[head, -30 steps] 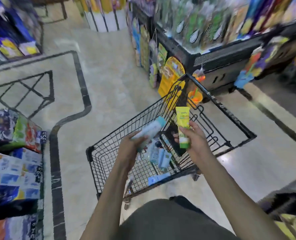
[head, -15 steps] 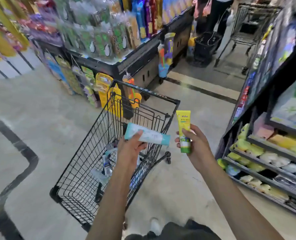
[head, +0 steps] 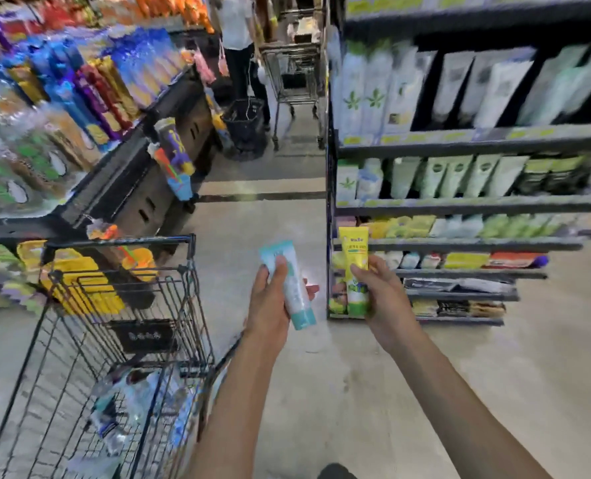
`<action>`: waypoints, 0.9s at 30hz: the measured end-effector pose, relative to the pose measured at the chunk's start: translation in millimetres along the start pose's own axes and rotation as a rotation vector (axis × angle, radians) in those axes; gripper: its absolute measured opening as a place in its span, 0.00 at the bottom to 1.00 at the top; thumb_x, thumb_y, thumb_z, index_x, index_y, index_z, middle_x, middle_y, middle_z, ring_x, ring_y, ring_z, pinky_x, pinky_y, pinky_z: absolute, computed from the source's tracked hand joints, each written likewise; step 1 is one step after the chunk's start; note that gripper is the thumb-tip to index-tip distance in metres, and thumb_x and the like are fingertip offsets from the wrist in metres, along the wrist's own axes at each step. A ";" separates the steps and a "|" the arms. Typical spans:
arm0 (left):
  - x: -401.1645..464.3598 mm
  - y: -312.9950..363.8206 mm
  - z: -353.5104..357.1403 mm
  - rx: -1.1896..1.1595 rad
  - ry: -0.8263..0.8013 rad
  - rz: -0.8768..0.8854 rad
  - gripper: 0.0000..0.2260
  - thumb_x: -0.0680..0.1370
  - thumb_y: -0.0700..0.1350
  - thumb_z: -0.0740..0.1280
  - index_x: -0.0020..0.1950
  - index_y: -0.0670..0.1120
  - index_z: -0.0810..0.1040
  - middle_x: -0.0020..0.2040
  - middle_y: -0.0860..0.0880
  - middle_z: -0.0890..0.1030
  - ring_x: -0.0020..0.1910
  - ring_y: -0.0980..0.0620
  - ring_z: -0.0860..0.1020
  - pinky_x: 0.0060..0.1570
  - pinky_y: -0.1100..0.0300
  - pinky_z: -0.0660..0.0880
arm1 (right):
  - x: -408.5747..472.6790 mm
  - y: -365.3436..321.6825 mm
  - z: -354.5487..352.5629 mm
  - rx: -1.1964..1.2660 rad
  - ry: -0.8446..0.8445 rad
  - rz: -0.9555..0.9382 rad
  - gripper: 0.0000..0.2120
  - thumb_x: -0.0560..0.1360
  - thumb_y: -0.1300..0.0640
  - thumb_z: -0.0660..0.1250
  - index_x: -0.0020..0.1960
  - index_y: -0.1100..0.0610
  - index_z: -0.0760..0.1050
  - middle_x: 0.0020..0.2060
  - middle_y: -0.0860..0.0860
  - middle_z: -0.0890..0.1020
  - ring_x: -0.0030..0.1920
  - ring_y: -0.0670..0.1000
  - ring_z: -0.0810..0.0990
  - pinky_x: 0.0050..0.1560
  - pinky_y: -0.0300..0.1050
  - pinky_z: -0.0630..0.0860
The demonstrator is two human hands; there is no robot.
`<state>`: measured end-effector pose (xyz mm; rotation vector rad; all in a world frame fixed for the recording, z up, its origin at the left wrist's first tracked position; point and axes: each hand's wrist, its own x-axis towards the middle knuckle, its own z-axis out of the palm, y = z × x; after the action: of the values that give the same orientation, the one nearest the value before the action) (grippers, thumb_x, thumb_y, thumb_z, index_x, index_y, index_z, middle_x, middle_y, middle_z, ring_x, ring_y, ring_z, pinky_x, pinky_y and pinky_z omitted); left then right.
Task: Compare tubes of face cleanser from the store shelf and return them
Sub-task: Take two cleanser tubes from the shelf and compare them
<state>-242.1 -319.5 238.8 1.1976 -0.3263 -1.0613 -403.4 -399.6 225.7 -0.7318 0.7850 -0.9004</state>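
Your left hand [head: 269,305] grips a teal and white tube [head: 288,285], fingers curled behind it and the thumb pressed across its front, so the hand is closed firmly round the middle of the tube. The tube stands nearly upright, tilted a little, with its flat crimped end up and its teal cap pointing down past the heel of your palm.

Your right hand [head: 383,299] holds a yellow tube [head: 354,267] in the same closed way: the thumb lies over the front near the middle and the other fingers wrap behind. This tube stands upright, crimped end on top, green and white lower part inside your grasp. The two tubes are side by side with a gap between them, the yellow one nearer the shelf [head: 459,209].

That shelf rises just beyond your right hand, its rows filled with white, pale green and yellow tubes and boxes; the labels are too blurred to read. The yellow tube overlaps the shelf's near end post in the head view, level with the lower rows, though you cannot tell whether it touches.

To the left of the shelf, across the bare floor, a black wire cart [head: 114,323] stands by your left forearm, with a few pale packages in its bottom. Further down the aisle from the shelf a person [head: 238,46] stands by a second cart [head: 294,81].
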 end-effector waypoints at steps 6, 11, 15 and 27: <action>-17.1 -55.6 122.4 0.103 -0.140 -0.103 0.16 0.82 0.58 0.66 0.65 0.51 0.75 0.52 0.41 0.80 0.47 0.44 0.82 0.45 0.43 0.83 | -23.8 -66.9 -106.4 0.049 0.115 -0.101 0.13 0.76 0.62 0.74 0.59 0.56 0.77 0.48 0.56 0.83 0.50 0.60 0.79 0.44 0.53 0.79; -33.7 -90.3 209.1 0.049 -0.308 -0.235 0.08 0.80 0.43 0.65 0.59 0.45 0.77 0.41 0.44 0.82 0.35 0.47 0.82 0.35 0.54 0.80 | -43.8 -118.1 -179.8 0.048 0.194 -0.167 0.15 0.75 0.61 0.74 0.60 0.55 0.78 0.48 0.56 0.84 0.46 0.58 0.83 0.44 0.53 0.81; -35.9 -112.9 265.0 0.092 -0.416 -0.184 0.19 0.74 0.31 0.66 0.65 0.42 0.75 0.52 0.41 0.83 0.45 0.43 0.83 0.37 0.52 0.81 | -49.7 -147.9 -229.7 -0.016 0.273 -0.236 0.17 0.75 0.59 0.75 0.63 0.57 0.78 0.49 0.58 0.86 0.49 0.61 0.83 0.56 0.63 0.78; 0.8 -156.4 419.4 0.108 -0.599 -0.190 0.18 0.80 0.36 0.67 0.70 0.46 0.75 0.62 0.39 0.83 0.60 0.37 0.82 0.59 0.40 0.80 | -22.2 -247.3 -329.4 0.009 0.381 -0.322 0.12 0.78 0.62 0.70 0.61 0.59 0.78 0.50 0.60 0.85 0.44 0.59 0.85 0.40 0.49 0.82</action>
<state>-614.8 -566.1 264.5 0.9955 -0.7509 -1.5803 -782.5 -557.5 264.4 -0.6980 1.0131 -1.3592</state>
